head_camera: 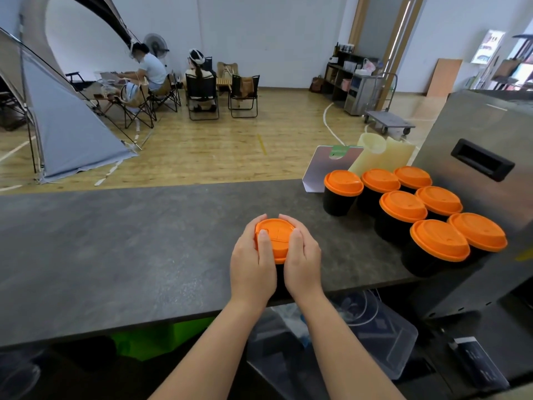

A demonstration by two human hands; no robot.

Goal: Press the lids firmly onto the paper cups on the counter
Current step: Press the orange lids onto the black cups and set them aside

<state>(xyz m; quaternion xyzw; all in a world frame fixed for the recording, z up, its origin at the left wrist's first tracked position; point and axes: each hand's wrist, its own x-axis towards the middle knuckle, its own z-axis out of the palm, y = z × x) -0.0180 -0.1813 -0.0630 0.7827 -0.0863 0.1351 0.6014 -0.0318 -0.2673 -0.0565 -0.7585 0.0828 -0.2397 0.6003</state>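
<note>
A black paper cup stands near the front edge of the grey counter [115, 241], topped by an orange lid [277, 236]. My left hand [252, 261] wraps the cup's left side with its thumb lying on the lid. My right hand [302, 259] wraps the right side, thumb also on the lid. The cup's black wall [279, 277] shows only as a sliver between my palms. Several more black cups with orange lids [402, 206] stand grouped at the counter's right end.
A steel machine [484, 174] rises right of the lidded cups. Behind them stand a pale card stand [326, 168] and cream containers [377, 154]. A clear plastic bin [383, 336] sits below the counter. Beyond lie a tent, folding chairs and seated people.
</note>
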